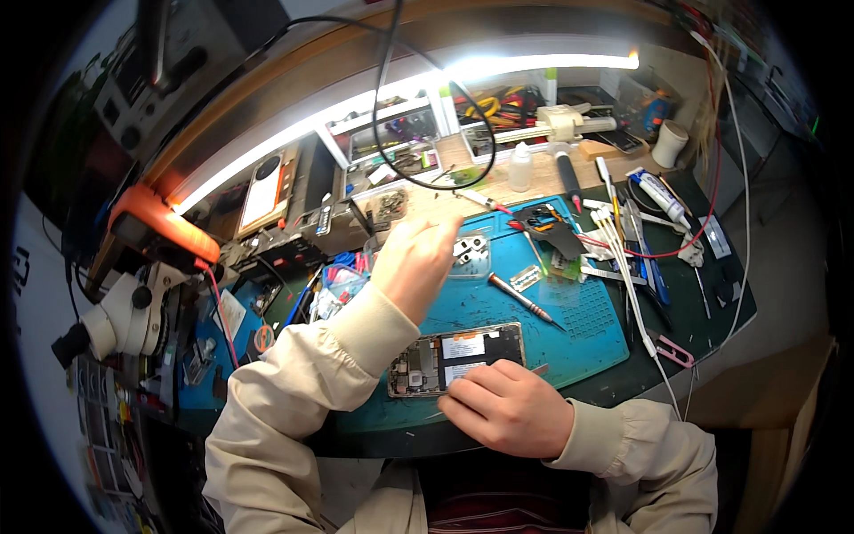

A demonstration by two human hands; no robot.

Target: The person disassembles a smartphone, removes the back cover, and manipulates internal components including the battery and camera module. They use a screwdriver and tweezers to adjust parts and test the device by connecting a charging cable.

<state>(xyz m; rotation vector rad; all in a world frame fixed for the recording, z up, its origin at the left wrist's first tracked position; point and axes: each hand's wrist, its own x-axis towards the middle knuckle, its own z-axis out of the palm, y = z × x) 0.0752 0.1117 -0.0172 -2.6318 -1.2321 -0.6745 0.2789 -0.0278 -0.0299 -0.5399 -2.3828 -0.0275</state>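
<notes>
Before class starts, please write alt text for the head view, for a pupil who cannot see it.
A person's right hand covers one corner of an opened phone on a blue mat. The left hand appears beside a clear box of small parts; a pointed tool lies beyond the phone.

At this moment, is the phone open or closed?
Open: the phone shows its inner parts uncovered, partly behind the right hand.

light: strip lamp [476, 68] — glaring, blown-out white | edges: fisheye-bent, fading to black
</notes>
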